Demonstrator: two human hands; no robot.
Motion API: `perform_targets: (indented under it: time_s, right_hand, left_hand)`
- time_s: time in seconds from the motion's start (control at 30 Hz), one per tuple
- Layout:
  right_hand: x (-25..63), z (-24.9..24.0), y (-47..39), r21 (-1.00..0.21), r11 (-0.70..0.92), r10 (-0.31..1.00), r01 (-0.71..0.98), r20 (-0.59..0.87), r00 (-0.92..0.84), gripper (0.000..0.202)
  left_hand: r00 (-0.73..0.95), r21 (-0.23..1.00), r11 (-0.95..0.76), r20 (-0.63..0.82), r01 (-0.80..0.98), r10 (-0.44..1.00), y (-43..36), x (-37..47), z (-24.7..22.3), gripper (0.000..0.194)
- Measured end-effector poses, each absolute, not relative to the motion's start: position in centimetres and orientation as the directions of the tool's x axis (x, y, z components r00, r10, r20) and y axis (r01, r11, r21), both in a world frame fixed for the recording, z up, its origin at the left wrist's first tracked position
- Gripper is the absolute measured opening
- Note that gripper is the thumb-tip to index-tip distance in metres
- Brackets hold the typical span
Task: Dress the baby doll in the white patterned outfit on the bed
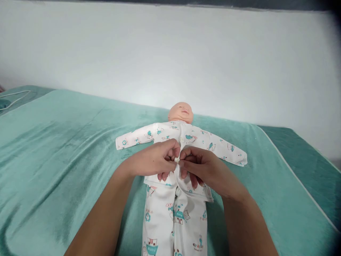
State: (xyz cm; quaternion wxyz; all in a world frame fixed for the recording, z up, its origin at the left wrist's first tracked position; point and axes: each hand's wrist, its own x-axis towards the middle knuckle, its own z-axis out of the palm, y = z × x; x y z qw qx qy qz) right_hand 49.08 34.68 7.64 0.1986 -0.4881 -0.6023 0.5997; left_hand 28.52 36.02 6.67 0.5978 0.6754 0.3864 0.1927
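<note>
A baby doll (pixel 181 112) lies on its back, dressed in a white printed shirt (pixel 195 137) and matching trousers (pixel 160 217). Both sleeves are spread out to the sides. My left hand (pixel 157 158) pinches the shirt's front edge beside a small pale button (pixel 177 160). From the other side, my right hand (pixel 198 163) pinches the front edge at that same button. The fingertips of both hands nearly meet there, and they partly hide the button and its hole. Higher on the chest, another button (pixel 182 139) shows. Below my hands the shirt's lower front edges hang apart.
A teal plush blanket (pixel 80 142) with soft folds covers the surface under the doll. A darker green cover (pixel 298 156) shows beyond its pale edge at the right. Behind stands a white wall (pixel 160 49). A thin white loop (pixel 16 96) lies at the far left.
</note>
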Motion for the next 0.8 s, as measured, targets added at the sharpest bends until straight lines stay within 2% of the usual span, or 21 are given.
perform_targets:
  time_s: [0.63,0.8]
  right_hand:
    - [49.04,7.34,34.86,-0.912,-0.210,0.844,0.353,-0.352,-0.405,0.014]
    - [49.31,7.14,35.03,-0.921,-0.201,0.837,0.334,-0.338,-0.430,0.011]
  left_hand:
    - [0.675,0.983,0.051,-0.159,0.176,0.720,36.32,28.16,6.11,0.006]
    - [0.704,0.991,0.079,-0.135,0.111,0.697,36.64,28.00,5.97,0.012]
